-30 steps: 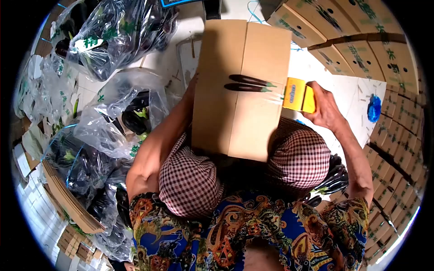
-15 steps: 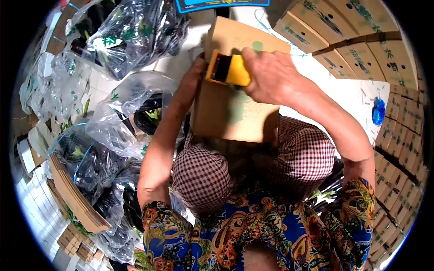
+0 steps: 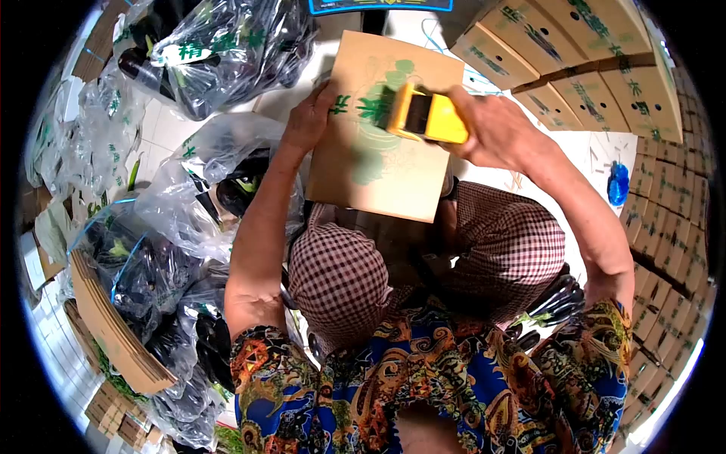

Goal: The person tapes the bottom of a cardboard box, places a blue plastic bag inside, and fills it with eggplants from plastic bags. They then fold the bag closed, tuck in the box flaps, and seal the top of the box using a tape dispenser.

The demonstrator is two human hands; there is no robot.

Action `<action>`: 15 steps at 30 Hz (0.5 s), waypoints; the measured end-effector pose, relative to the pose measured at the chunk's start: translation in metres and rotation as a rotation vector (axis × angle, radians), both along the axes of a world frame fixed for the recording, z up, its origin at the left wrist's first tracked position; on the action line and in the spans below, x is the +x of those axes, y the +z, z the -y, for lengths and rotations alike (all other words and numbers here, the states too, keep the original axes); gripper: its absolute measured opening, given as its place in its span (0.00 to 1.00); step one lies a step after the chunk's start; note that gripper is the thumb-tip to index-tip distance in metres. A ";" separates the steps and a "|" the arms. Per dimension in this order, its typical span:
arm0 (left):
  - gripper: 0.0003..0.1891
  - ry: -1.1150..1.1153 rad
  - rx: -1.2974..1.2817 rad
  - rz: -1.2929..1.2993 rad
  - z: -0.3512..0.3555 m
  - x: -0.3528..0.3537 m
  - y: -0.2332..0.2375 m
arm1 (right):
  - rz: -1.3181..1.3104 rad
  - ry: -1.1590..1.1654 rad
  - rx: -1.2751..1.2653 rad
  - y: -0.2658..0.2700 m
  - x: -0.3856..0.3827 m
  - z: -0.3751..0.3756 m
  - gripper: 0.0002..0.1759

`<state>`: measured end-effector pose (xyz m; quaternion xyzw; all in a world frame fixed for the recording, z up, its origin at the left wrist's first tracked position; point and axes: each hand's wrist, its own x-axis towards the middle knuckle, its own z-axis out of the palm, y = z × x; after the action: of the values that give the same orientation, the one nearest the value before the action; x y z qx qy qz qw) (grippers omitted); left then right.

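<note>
A cardboard box (image 3: 378, 181) with green printing on its top stands in front of my knees. My left hand (image 3: 310, 119) is closed on the box's left edge, its fingers curled over the side and partly hidden. A yellow tape dispenser (image 3: 442, 121) with a dark middle is gripped in my right hand (image 3: 495, 129). The dispenser's front end lies over the printed top, right of the middle of the box.
Clear plastic bags of eggplants (image 3: 227, 60) lie along the left, beside flattened cardboard (image 3: 113, 325). Printed boxes (image 3: 567, 45) are stacked at the upper right, with more piled down the right side. A blue crumpled item (image 3: 618, 184) is on the floor there.
The tape dispenser has moved right across the box from its left edge. The box has shifted slightly left and turned, showing more green print. My left hand stays at its left edge.
</note>
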<state>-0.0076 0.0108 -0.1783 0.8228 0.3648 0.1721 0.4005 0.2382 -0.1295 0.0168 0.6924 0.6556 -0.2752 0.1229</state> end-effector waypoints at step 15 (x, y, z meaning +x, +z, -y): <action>0.33 0.314 -0.505 0.049 0.009 0.005 0.023 | -0.283 -0.185 0.163 -0.115 0.100 0.107 0.24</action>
<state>-0.0022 0.0014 -0.1557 0.6262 0.5093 0.1556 0.5695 0.3385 -0.2368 -0.0978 0.7119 0.6198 -0.3260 -0.0528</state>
